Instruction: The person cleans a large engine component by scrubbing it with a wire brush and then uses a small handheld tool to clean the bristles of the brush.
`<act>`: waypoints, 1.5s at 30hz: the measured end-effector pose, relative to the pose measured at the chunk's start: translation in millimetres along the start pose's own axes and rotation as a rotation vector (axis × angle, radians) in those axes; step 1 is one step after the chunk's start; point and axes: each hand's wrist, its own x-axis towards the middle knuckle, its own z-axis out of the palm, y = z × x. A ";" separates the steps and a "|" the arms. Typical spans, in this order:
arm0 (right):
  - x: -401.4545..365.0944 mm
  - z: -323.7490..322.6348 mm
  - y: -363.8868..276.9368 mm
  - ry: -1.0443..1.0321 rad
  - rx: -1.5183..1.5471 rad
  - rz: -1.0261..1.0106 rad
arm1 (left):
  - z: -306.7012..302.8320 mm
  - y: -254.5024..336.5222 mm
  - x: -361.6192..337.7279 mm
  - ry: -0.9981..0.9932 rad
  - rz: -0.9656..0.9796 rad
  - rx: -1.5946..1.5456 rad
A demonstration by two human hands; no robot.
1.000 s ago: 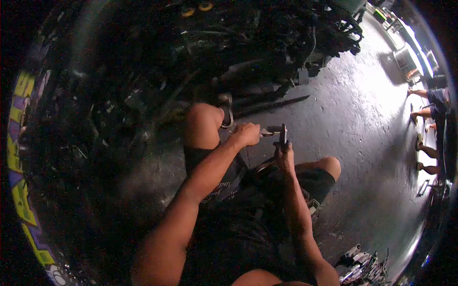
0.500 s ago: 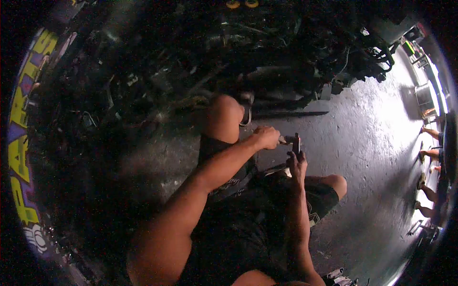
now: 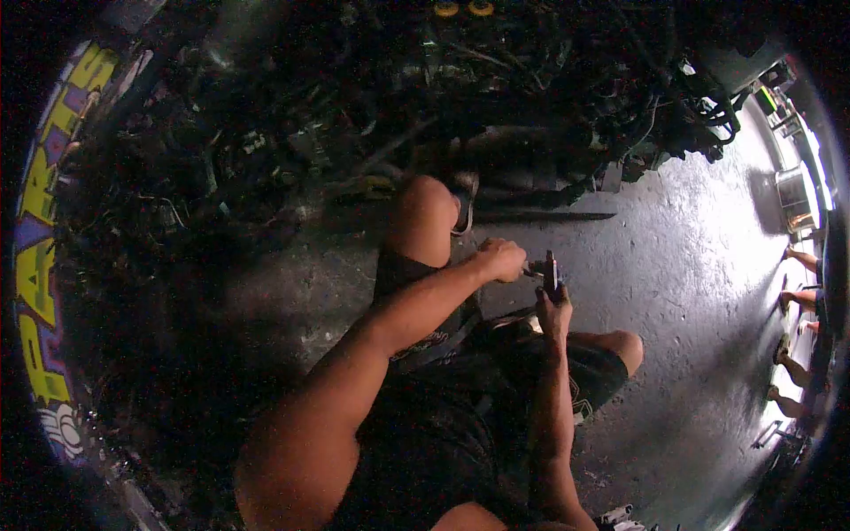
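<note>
My left hand point(image 3: 503, 260) is closed around a small metal tool point(image 3: 532, 267), mostly hidden in the fist, so its kind does not show. The tool's tip points right and meets, or nearly meets, a narrow dark part point(image 3: 552, 271). That part stands up from my right hand point(image 3: 554, 311), whose fingers and thumb pinch its lower end. Both hands are above the floor between my bent knees, the left knee point(image 3: 423, 205) being just beyond the left hand.
Dark machinery with cables and hoses point(image 3: 531, 88) fills the far side. A long dark bar point(image 3: 549, 216) lies on the grey floor point(image 3: 673, 265). At the right edge are several legs of other people point(image 3: 797, 301). A lettered banner point(image 3: 40, 265) runs along the left.
The whole view has shifted slightly. My hands stay close together, with the left hand's tool still at the dark part; my right fingers look more closed around its lower end.
</note>
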 end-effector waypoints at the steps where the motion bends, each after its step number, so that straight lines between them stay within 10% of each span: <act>1: -1.6 0.9 -5.7 0.012 -0.023 0.020 | -1.5 0.2 -0.5 -0.005 -0.013 -0.018; 45: 2.5 1.5 8.3 -0.037 -0.024 -0.047 | 3.4 -1.1 9.6 -0.030 0.025 0.047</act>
